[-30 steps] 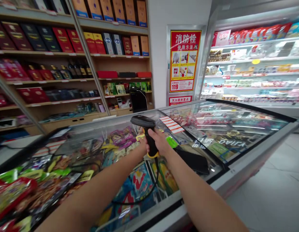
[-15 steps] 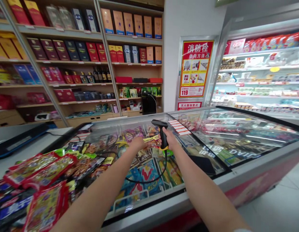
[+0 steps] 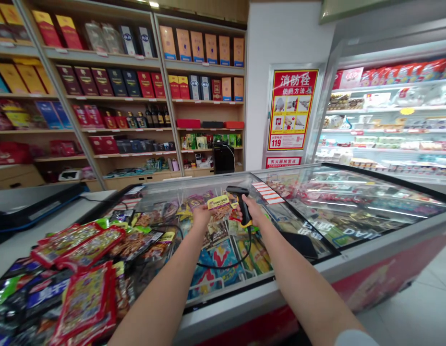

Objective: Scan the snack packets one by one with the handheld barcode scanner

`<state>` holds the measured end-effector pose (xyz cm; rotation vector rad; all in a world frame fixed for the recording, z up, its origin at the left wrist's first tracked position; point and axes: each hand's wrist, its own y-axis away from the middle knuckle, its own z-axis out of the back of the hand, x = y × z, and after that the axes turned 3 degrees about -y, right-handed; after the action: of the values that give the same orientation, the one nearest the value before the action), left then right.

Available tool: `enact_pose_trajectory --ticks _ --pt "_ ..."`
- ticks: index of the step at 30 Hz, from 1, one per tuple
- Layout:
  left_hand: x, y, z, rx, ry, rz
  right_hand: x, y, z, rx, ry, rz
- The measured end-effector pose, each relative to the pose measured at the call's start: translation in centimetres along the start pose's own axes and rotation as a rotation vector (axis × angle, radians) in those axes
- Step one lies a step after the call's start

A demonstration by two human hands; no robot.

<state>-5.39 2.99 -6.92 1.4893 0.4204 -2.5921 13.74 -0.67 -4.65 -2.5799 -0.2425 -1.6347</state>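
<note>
Wrapped round the grip of a black and yellow barcode scanner (image 3: 245, 214), my right hand (image 3: 252, 210) holds it upright over the freezer's glass top. The scanner's head points left and its cord loops down across the glass. My left hand (image 3: 201, 216) is closed on a snack packet (image 3: 219, 202) with a yellow top band, just left of the scanner and apart from it. The packet's lower part is hard to make out against the goods beneath. A heap of snack packets (image 3: 89, 293), several with red edges, lies to the left of my left forearm.
A chest freezer (image 3: 223, 307) with a glass top spans the front, with packaged food under the glass. A counter (image 3: 100, 198) bearing a dark device (image 3: 31, 204) adjoins it at left. Beyond are shelves of boxes (image 3: 116, 82), a red wall poster (image 3: 292, 110) and a lit refrigerated display (image 3: 384, 110).
The packet in my left hand has turned, so its yellow band faces me more fully. The camera view has tilted up and swung slightly left. My right hand still holds the scanner.
</note>
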Motion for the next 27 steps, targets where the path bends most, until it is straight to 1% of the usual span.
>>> enact_pose_trajectory --ticks 2,4,6,8,12,15,20,24,27 --pt "-0.4 -0.4 -0.4 -0.024 0.172 0.03 0.6 0.7 -0.1 0.012 0.029 0.009" --pt "-0.8 -0.6 -1.0 -0.079 0.22 0.02 1.2 1.9 -0.2 0.023 0.071 0.045" --pt "-0.9 -0.7 -1.4 -0.141 0.197 -0.031 1.6 3.6 0.1 0.04 0.132 0.071" --pt "-0.7 -0.6 -1.5 -0.164 0.153 -0.074 1.5 5.2 0.6 0.06 0.182 0.065" --pt "-0.5 0.0 -0.9 -0.181 0.061 -0.127 0.6 7.4 1.9 -0.024 0.199 0.03" --pt "-1.0 0.5 -0.3 -0.181 -0.01 -0.143 0.1 7.8 2.3 -0.062 0.215 0.016" --pt "-1.8 1.1 0.0 -0.169 -0.081 -0.131 0.0 7.8 2.2 -0.081 0.229 0.038" --pt "-1.9 1.4 0.0 -0.157 -0.128 -0.132 0.0 7.9 2.0 -0.075 0.247 0.044" --pt "-2.2 1.5 0.1 -0.158 -0.173 -0.114 -0.1 8.0 2.0 -0.053 0.263 0.022"
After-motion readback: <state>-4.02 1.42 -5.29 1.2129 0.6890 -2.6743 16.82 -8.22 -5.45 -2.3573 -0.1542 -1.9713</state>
